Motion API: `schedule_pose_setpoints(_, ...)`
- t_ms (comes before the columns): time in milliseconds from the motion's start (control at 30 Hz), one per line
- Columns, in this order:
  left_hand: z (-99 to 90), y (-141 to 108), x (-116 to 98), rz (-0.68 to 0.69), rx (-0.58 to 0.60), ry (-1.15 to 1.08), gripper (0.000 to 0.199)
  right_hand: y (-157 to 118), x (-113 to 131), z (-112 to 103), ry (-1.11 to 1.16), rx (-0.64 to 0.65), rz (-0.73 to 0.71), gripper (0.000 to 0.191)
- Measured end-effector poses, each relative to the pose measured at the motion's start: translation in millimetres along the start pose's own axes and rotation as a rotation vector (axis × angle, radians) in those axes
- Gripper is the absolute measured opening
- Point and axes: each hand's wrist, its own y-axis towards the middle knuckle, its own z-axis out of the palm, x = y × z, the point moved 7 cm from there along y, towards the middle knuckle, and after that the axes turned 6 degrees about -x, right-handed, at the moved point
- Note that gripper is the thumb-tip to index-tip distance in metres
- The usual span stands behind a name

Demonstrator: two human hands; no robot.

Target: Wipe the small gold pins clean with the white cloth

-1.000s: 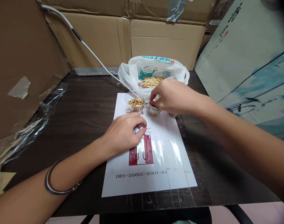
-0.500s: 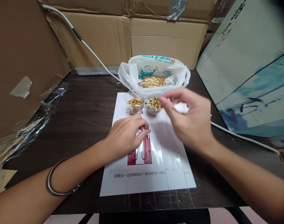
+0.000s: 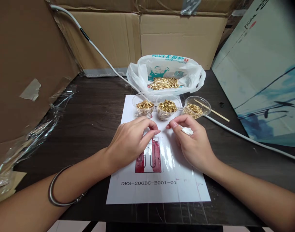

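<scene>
Over the white printed sheet (image 3: 186, 190), my left hand (image 3: 135, 138) has its thumb and forefinger pinched together; whatever they hold is too small to name. Facing it, my right hand (image 3: 193, 138) pinches with thumb and forefinger, and a crumpled white wad (image 3: 187, 130) is tucked in that hand. What sits at its fingertips cannot be made out. Just beyond the hands stand a left clear cup (image 3: 144, 108), a middle clear cup (image 3: 167, 109) and a right clear cup (image 3: 195, 109), all holding small gold-coloured metal pieces. A red-and-white picture (image 3: 156, 158) shows below my left hand.
Behind the cups lies an open white plastic bag (image 3: 196, 84) with many gold pins (image 3: 165, 83). A wooden stick (image 3: 220, 115) leans out of the right cup. A white cable (image 3: 249, 138) crosses the dark table (image 3: 89, 106). Cardboard (image 3: 113, 42) walls the back and left.
My right hand has moved down and left from the cups to near my left fingertips, uncovering the right cup and stick. The whole view has shifted slightly.
</scene>
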Motion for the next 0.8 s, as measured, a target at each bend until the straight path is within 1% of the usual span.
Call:
schedule_pose_setpoints(100,-0.3,-1,-4,0.020,-0.019,-0.020,0.014,-1,5,4,-0.012,0.055,-0.038,0.012)
schedule_pose_setpoints(200,-3.8,-1,-9,0.073,-0.070,-0.047,0.014,0,9,5,-0.048,0.078,-0.075,0.009)
schedule_pose_setpoints(367,-11.5,0,-15,0.157,-0.144,-0.041,0.011,2,6,5,-0.023,0.089,-0.034,0.011)
schedule_pose_setpoints(467,-12.5,-1,-16,0.184,-0.156,-0.032,0.011,1,3,4,0.018,0.088,-0.016,0.013)
schedule_pose_setpoints(600,-10.6,-1,-14,0.171,-0.132,-0.036,0.010,0,0,6,0.079,0.127,0.018,0.013)
schedule_pose_setpoints(667,-9.1,0,-12,0.139,-0.112,-0.050,0.010,0,1,8,0.098,0.148,0.006,0.013)
schedule_pose_setpoints(733,-7.1,0,-8,0.079,-0.088,-0.079,0.011,1,5,7,0.048,0.136,-0.052,0.011)
schedule_pose_setpoints(800,-3.2,0,-4,0.015,-0.043,-0.122,0.011,3,10,6,-0.042,0.126,-0.140,0.009)
